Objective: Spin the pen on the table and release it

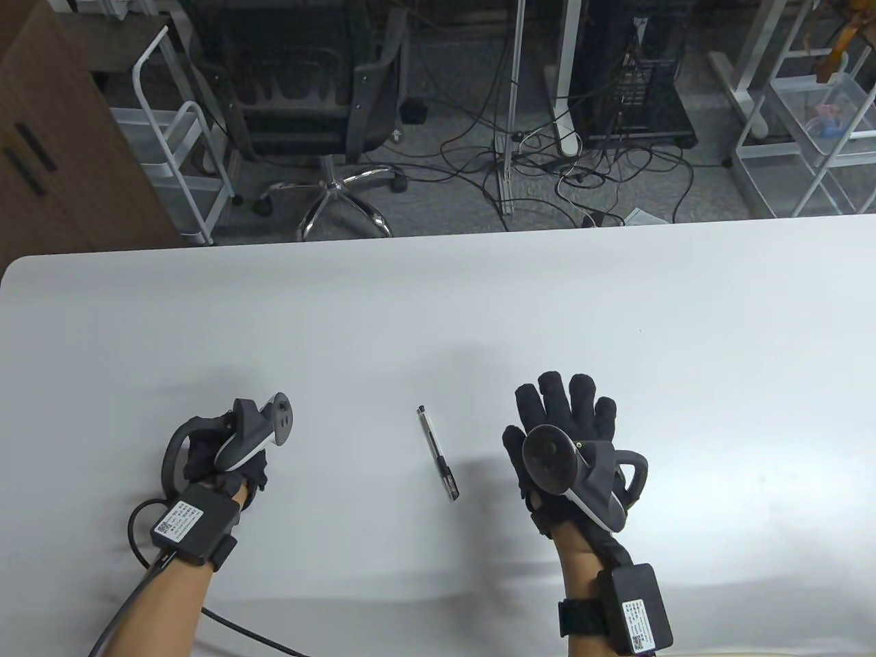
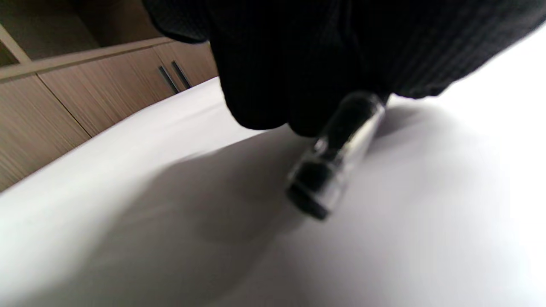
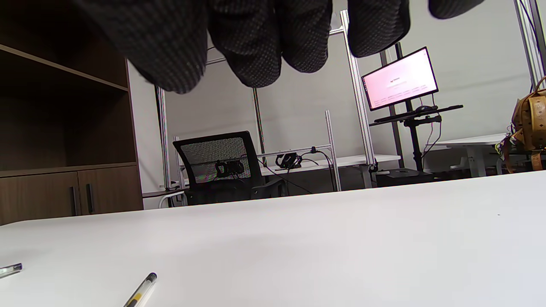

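One wide white table [image 1: 438, 308] fills the near half of the table view. Beyond its far edge are a brown wooden cabinet [image 1: 48, 137] at the far left and a black office chair [image 1: 308, 89] standing among loose cables on the floor.

On the right side of the table, near the front edge, the right hand [image 1: 564, 438] is spread open with the palm down and the fingers pointing away from the person. It holds nothing, and in the right wrist view its fingertips [image 3: 256, 64] hang above the tabletop without touching it.

The left hand [image 1: 219, 458] sits on the left side, about as near as the right one. It is curled closed, with the knuckles down by the table. In the left wrist view its fingers [image 2: 273, 85] are wrapped around a clear pen [image 2: 337, 153], whose dark-capped end sticks out from under them just above the surface. The picture is too blurred to tell whether that end touches the table.

A second pen [image 1: 438, 453] lies flat on the table between the two hands, closer to the right one and touched by neither. It has a clear barrel and a black grip, with the dark end pointing near and slightly right. One end of it also shows at the bottom of the right wrist view [image 3: 140, 292].
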A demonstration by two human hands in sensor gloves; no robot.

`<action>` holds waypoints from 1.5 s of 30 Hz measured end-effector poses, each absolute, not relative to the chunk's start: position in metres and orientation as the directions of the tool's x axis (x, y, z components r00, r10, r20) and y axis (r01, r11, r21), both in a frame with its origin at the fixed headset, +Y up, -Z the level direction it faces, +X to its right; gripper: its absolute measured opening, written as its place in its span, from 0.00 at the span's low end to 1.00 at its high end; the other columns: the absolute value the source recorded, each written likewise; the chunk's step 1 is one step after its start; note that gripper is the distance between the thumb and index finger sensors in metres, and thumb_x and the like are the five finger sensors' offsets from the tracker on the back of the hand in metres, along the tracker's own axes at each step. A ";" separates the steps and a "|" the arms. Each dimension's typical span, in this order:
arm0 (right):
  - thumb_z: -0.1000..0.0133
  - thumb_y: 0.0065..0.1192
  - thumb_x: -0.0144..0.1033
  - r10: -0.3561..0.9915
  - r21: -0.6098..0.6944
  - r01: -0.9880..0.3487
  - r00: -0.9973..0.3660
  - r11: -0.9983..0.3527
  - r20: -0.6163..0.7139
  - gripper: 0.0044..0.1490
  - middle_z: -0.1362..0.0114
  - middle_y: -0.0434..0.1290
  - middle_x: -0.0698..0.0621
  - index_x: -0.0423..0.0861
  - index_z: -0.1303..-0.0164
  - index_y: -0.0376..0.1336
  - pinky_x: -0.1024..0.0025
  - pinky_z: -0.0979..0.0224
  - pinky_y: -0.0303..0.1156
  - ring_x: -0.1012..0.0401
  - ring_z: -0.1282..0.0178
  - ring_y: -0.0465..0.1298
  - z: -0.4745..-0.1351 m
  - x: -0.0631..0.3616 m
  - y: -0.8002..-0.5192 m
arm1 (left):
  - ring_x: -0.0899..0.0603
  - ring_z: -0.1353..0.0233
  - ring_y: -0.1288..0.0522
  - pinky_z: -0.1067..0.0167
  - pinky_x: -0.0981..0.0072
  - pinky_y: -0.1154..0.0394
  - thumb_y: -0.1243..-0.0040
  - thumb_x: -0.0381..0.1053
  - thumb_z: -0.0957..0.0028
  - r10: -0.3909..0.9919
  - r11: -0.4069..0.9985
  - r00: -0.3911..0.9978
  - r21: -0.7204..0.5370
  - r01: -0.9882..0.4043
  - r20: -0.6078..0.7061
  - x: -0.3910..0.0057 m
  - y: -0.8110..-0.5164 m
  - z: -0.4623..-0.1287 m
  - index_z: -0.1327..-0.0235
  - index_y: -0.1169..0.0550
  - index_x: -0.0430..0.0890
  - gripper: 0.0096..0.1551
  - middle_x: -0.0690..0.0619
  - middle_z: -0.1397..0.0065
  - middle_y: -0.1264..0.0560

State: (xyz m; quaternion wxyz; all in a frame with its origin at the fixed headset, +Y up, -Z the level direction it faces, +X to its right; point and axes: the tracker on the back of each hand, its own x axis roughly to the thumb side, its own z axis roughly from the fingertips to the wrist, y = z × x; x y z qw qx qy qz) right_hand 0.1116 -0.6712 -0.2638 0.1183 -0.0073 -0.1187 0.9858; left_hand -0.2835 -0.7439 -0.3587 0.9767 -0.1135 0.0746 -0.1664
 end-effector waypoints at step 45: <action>0.55 0.67 0.60 0.180 -0.194 -0.183 -0.983 -0.964 0.031 0.41 0.19 0.59 0.53 0.57 0.30 0.64 0.34 0.23 0.50 0.40 0.16 0.56 -0.265 0.100 -0.680 | 0.42 0.12 0.61 0.21 0.35 0.59 0.38 0.65 0.64 0.152 0.988 0.987 0.041 -0.150 -0.048 -0.325 -0.672 -0.272 0.26 0.43 0.67 0.49 0.59 0.16 0.60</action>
